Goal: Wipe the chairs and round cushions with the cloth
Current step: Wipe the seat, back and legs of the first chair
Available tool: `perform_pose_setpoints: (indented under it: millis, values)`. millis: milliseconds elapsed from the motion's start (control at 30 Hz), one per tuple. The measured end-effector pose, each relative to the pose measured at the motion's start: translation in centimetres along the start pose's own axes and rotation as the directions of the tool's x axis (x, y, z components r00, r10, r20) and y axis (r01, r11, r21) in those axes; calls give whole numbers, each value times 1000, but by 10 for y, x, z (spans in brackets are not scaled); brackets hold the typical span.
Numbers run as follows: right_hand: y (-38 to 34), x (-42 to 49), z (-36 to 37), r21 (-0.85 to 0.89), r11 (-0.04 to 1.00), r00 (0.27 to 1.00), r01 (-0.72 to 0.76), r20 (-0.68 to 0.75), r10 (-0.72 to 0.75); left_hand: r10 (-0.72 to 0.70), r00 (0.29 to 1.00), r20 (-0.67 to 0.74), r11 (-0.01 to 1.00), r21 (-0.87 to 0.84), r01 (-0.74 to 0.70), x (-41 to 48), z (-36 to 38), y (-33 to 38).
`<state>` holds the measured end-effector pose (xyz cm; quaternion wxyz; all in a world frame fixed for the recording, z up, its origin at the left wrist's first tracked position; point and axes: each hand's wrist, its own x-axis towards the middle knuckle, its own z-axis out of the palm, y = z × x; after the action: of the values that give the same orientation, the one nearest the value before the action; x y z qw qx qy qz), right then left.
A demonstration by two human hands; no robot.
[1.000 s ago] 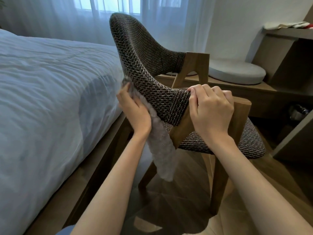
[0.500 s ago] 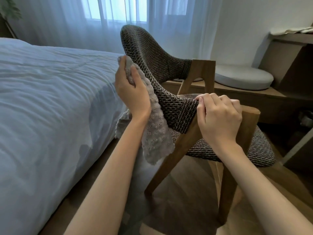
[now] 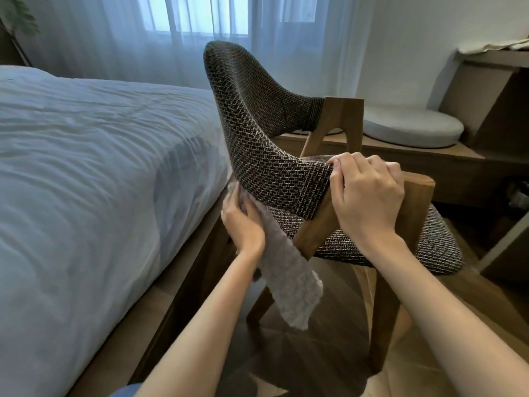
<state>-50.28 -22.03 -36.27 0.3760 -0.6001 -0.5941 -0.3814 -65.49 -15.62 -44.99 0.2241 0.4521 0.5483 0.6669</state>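
Note:
A chair (image 3: 257, 124) with dark woven upholstery and a wooden frame stands in front of me, its curved backrest facing me. My left hand (image 3: 240, 222) holds a fuzzy grey cloth (image 3: 286, 282) against the low outer left edge of the backrest; the cloth's loose end hangs down below the hand. My right hand (image 3: 366, 196) grips the end of the backrest where it meets the wooden post. A round grey cushion (image 3: 409, 127) lies on a low wooden platform behind the chair.
A bed (image 3: 86, 181) with pale blue bedding runs close along the chair's left side. Sheer curtains (image 3: 171, 38) cover the window behind. A wooden shelf unit (image 3: 492, 96) stands at the right. The floor (image 3: 315, 368) is wood.
My left hand has slid the cloth down the backrest's outer edge, from near its top to its lower part. The right hand has kept its grip on the chair.

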Motion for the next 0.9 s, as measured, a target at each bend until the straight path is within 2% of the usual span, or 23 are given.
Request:
perform_pose_setpoints:
  millis: [67,133,200,300,533,600,733,800,900]
  values:
    - [1,0,-1,5,1000,1000,1,0,-1,-44,999,11,999,12,44,-5,-6,-1]
    - [1,-1,0,6,1000,1000,1,-11,-1,-20,993,-113,999,-28,17,-7,-11,22]
    - [2,-1,1,2,1000,1000,3,-23,-3,70,977,-203,990,-107,-93,-10,-10,59]
    - [2,0,1,-14,1000,1000,8,-26,-8,194,959,-204,959,-167,-229,-16,8,91]
    - [2,0,-2,14,1000,1000,14,4,-14,179,946,-271,970,-115,-216,-51,36,82]
    - [2,0,-3,18,1000,1000,11,9,-11,177,953,-244,974,-92,-205,-52,36,73]
    - [1,1,-7,52,999,999,-2,43,0,33,993,-112,997,-60,-40,-65,18,44]
    - [4,3,-14,110,994,997,-4,72,-4,57,992,-108,995,-72,-65,-69,7,41]
    - [14,8,-27,185,982,992,20,122,-43,186,977,-107,965,-169,-202,-68,1,78]
